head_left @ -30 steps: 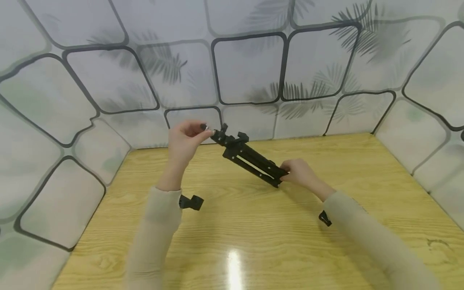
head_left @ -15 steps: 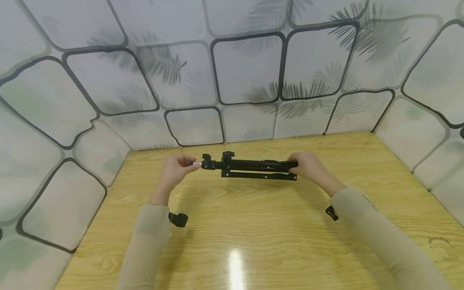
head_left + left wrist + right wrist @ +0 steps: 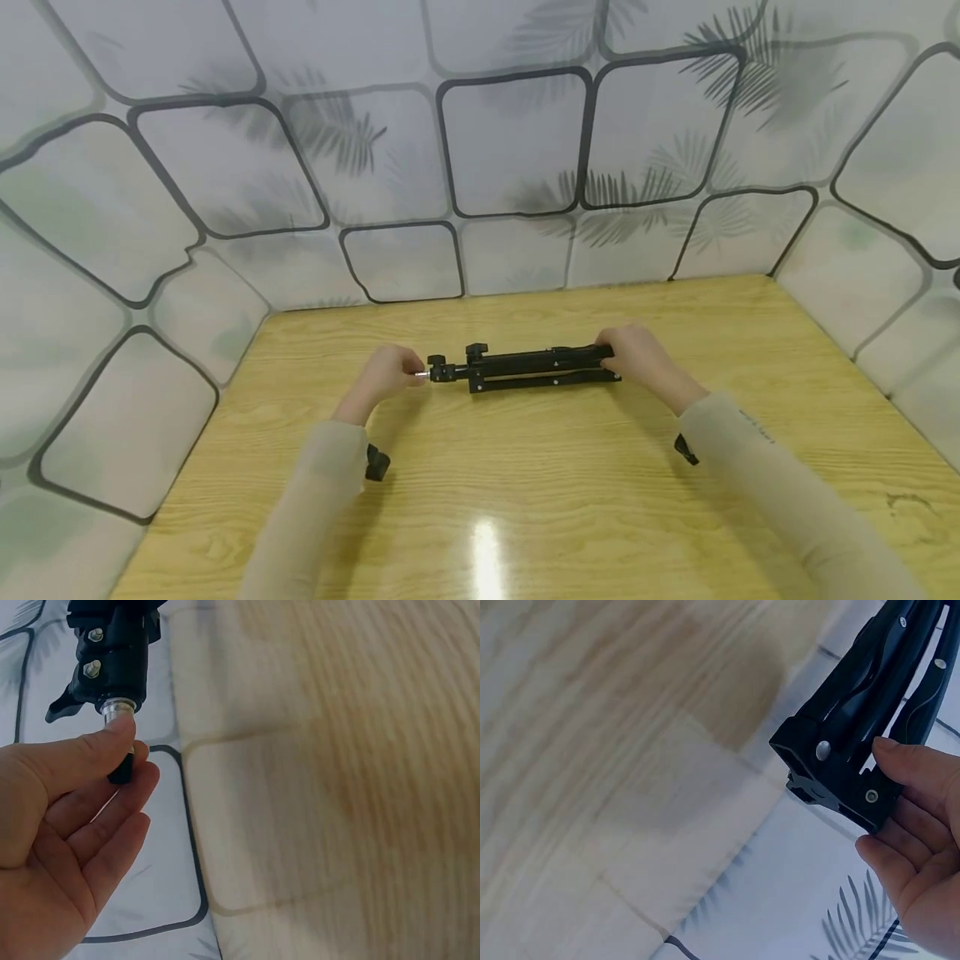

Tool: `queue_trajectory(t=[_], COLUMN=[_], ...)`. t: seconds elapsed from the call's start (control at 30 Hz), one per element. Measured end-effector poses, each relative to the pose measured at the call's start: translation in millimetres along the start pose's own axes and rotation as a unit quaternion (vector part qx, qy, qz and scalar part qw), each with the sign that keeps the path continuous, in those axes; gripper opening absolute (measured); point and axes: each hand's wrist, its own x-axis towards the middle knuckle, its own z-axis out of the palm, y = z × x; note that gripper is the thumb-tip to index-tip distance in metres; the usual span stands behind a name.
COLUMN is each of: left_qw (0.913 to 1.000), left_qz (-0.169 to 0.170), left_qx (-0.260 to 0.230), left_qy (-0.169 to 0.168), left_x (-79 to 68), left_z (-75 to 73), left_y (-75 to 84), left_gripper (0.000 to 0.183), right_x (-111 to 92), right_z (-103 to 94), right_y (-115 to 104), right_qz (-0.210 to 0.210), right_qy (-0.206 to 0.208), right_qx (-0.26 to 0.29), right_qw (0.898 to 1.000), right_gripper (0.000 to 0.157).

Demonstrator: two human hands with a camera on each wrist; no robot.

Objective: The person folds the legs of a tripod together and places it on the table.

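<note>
A folded black tripod stand (image 3: 547,363) lies level between my two hands, over the far half of the table. My left hand (image 3: 386,372) pinches the silver tip (image 3: 118,709) at its head end between thumb and forefinger; the other fingers are loosely bent in the left wrist view. Black knobs (image 3: 476,351) stick up near that end. At the other end my right hand (image 3: 637,360) grips the folded legs, and in the right wrist view the thumb lies on a leg with fingers beneath the bracket (image 3: 840,769).
A wooden table (image 3: 525,500) spreads under both hands, with a light glare near its front. Behind it and at both sides rise pale panels (image 3: 517,142) printed with dark outlines and leaves. Black wrist mounts (image 3: 377,462) hang at the sleeves.
The tripod has turned from a slant, head end high, to nearly level, and come down nearer the table. My left hand has lowered with it; my right hand has shifted slightly right.
</note>
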Motion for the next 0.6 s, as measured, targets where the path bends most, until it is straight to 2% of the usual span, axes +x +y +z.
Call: queue_trajectory(t=[0.23,0.4,0.5,0.6], left_qw=[0.9997,0.9995,0.9998,0.9996], left_qz=[0.004,0.015,0.008,-0.009], left_qx=[0.025,0.027,0.018,0.008], left_qy=[-0.003,0.002,0.006,0.026], left_x=[0.3,2.3,1.0,-3.7], left_z=[14.7,15.6,12.1,7.3], left_y=[-7.8,-8.9,-4.5,6.7], left_gripper=[0.009,0.011,0.02,0.036], right_x=[-5.4,-7.8,-10.2,-12.9], right_z=[5.8,6.9,4.5,-0.4], right_y=[-2.9,-1.7,-2.3,-6.9], right_qz=[-0.015,-0.013,-0.002,0.003], right_qy=[0.0,0.006,0.01,0.026], right_qx=[0.002,0.013,0.02,0.023], right_qw=[1.0,1.0,1.0,0.999], right_gripper=[0.024,0.025,0.03,0.041])
